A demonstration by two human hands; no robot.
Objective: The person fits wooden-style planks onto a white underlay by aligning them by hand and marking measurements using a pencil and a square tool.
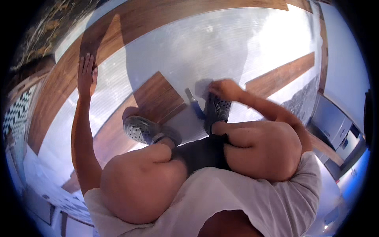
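My left hand (87, 75) lies flat on a long brown wood-look floor plank (104, 47) at the far left, its fingers stretched forward. Over the toe of my right grey clog (218, 110), my right hand (226, 90) is closed with its fingers curled down; whatever it may hold is hidden. Just left of that clog, a tool with a blue handle and a flat grey blade (194, 103) rests on the pale underlay (177, 51). Short brown plank pieces (158, 96) lie between the tool and my left clog (138, 129).
Another cut plank (282, 75) lies on the underlay at the right. Laid planks (189, 11) curve along the far side. A dark, gold-patterned surface (49, 29) is at the upper left. A pale wall (347, 51) and grey furniture (331, 122) stand at the right.
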